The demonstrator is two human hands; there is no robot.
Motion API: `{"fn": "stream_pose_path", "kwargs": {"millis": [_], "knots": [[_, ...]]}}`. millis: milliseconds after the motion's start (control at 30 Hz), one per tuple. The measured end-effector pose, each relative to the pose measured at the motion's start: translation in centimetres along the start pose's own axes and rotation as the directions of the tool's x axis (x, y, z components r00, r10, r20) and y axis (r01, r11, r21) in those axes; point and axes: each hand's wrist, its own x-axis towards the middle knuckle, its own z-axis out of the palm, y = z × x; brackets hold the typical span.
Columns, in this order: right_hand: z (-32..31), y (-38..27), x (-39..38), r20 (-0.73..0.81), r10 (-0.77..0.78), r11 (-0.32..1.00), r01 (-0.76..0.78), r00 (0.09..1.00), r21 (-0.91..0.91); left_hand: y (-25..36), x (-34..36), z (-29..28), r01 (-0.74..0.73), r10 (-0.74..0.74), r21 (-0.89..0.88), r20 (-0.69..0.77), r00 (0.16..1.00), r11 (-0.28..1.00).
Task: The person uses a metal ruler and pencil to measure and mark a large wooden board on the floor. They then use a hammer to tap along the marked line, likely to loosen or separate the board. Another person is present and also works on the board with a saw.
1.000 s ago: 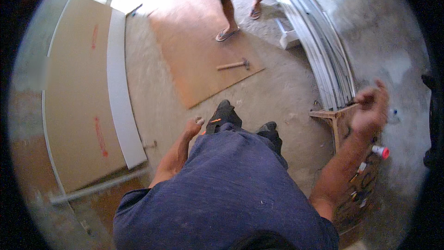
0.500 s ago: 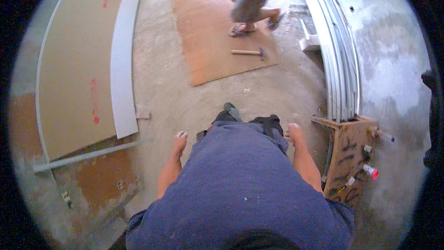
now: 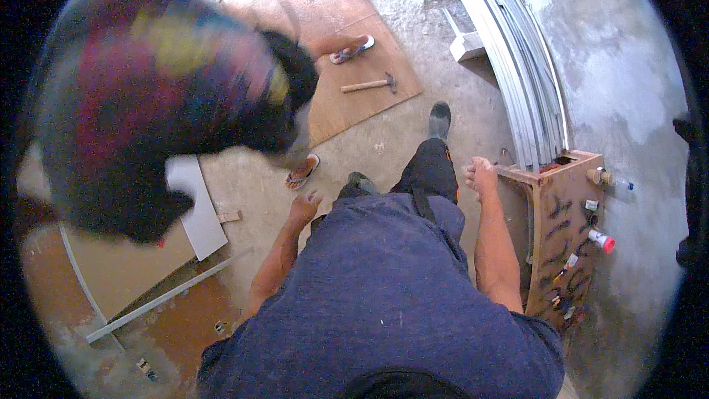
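My left hand (image 3: 304, 207) hangs at my left side, fingers loosely bent, with nothing in it. It is nearest to another person's sandalled foot (image 3: 301, 171). My right hand (image 3: 481, 179) is out at my right side, also empty, its fingers loosely bent and a little apart. Close by it stands a brown wooden box (image 3: 565, 214) with dark marks on its side; whether they touch I cannot tell. Long pale metal profiles (image 3: 521, 52) rest upright at the box's far end. A claw hammer (image 3: 367, 85) with a wooden handle lies on a brown sheet (image 3: 369, 114) ahead.
Another person (image 3: 170, 96) in a multicoloured top bends over at the left, blurred. Below them lie large boards (image 3: 196, 207) and a thin metal strip (image 3: 166, 295). Bottles and small items line the box's right side. A white angular piece (image 3: 467, 46) stands beside the profiles.
The other person has come from the far end of the brown sheet to my left, covering much of the boards. My legs have stepped apart, and my right hand has moved slightly forward.
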Motion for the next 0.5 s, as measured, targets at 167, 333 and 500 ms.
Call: {"fn": "stream_pose_path", "kwargs": {"millis": [167, 333, 500], "knots": [[1.8, -9.1, 9.6, 0.067, -0.075, 0.996, 0.078, 0.995, -0.034, 11.2, 5.5, -1.3, -0.037, 0.034, -0.102, -0.03, 0.999, 0.994], [6.3, -17.6, 23.6, 0.207, -0.055, 0.967, 0.104, 0.977, -0.232, 21.7, 11.8, -2.6, 0.102, -0.112, -0.169, -0.051, 0.992, 0.98], [10.5, -20.6, 34.6, 0.298, 0.15, 0.856, 0.026, 0.943, -0.516, 30.8, 14.5, -3.0, 0.201, -0.217, -0.299, -0.02, 0.976, 0.933]]}}
